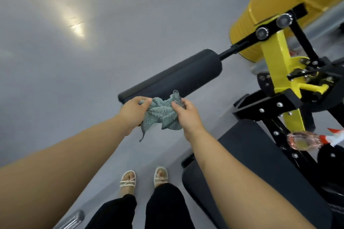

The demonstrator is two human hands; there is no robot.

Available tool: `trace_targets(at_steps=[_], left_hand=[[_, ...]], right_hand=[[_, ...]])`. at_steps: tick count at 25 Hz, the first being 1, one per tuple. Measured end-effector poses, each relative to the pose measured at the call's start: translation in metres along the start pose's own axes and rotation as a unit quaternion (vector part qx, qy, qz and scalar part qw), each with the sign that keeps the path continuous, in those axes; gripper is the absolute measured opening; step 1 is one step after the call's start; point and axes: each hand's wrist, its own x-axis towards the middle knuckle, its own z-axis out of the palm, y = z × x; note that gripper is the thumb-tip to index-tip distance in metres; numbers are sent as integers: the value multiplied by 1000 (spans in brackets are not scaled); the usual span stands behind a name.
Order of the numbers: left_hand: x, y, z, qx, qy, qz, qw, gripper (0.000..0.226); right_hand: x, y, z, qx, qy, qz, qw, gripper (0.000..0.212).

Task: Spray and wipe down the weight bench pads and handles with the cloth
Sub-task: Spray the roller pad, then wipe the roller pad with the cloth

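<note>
A crumpled grey-green cloth (161, 115) is held between both hands in the middle of the view. My left hand (133, 110) grips its left side and my right hand (187, 115) pinches its right side. Just beyond the cloth lies a long black foam roller pad (173, 76) on a black rod. A black flat bench pad (260, 156) sits at the lower right, under my right forearm. A clear spray bottle (305, 140) with an orange-and-white trigger head lies on its side at the right edge, on the bench frame.
The yellow and black machine frame (279, 65) with bolts and a large yellow drum (279, 5) fills the upper right. Grey floor (74, 61) spreads to the left. My sandalled feet (145, 178) stand below the hands. A chrome bar end (72, 219) shows at the bottom left.
</note>
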Motion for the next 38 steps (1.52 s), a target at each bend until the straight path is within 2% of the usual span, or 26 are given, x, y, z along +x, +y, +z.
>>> trace_targets(at_steps=[2,4,7,10,13,15,16,17,18,19,20,21,23,24,25,26,27,28,29,30,31,32,33,34,35,38], left_hand=[[-5,-18,-20,-40,50,3,998,17],[-3,-31,-31,-78,65,14,995,19],[1,-51,-26,-123,44,1,991,12],[5,-61,2,-166,-1,-27,986,21],[11,-68,27,-279,-32,-14,960,30],[16,-73,35,-323,-60,9,945,19],[19,-77,37,-309,-70,29,948,17],[23,-83,39,-289,-71,52,953,13],[29,-88,40,-278,-62,71,956,10],[35,-90,41,-280,-53,80,955,14],[40,-92,43,-287,-56,93,952,19],[43,-92,43,-295,-72,110,946,22],[47,-87,42,-301,-125,151,933,29],[49,-86,41,-291,-143,166,931,32],[49,-87,40,-265,-139,187,936,35],[51,-89,38,-209,-102,219,948,35],[54,-90,36,-119,-32,264,956,33],[60,-93,31,-8,61,320,945,30],[68,-97,26,107,166,372,907,27],[74,-100,20,199,261,405,853,25],[82,-104,14,262,327,421,804,27],[92,-108,9,292,359,426,778,29],[102,-113,5,297,370,424,771,31],[112,-118,5,284,374,429,771,32],[123,-125,8,264,383,444,765,33],[142,-140,19,181,421,494,739,37]], right_hand=[[4,4,11,16,43,-1,999,24],[14,8,12,24,69,-6,997,28],[23,14,7,1,53,-43,998,30],[16,18,-1,-101,57,-160,980,27],[6,36,1,-220,-66,-280,932,28],[2,53,4,-289,-177,-287,896,22],[3,59,4,-295,-210,-286,887,14],[8,66,4,-280,-207,-296,889,5],[17,70,3,-244,-167,-306,905,3],[27,73,0,-198,-103,-302,927,1],[39,76,-4,-152,-48,-279,947,9],[49,76,-8,-112,-49,-232,965,24],[67,80,-16,-48,-184,-88,978,51],[71,80,-19,-45,-241,-45,968,54],[75,83,-21,-55,-281,-39,957,51],[81,86,-22,-65,-286,-59,954,47],[87,85,-22,-69,-264,-91,958,45],[94,85,-22,-59,-214,-135,966,42],[101,83,-22,-43,-146,-194,969,37],[108,78,-24,-53,-61,-269,960,27],[113,72,-23,-89,24,-347,933,18],[117,69,-20,-144,87,-420,892,15],[120,69,-12,-200,128,-484,842,13],[120,73,1,-239,140,-527,803,13],[119,82,16,-270,119,-559,775,18],[121,114,52,-378,36,-595,708,44]])
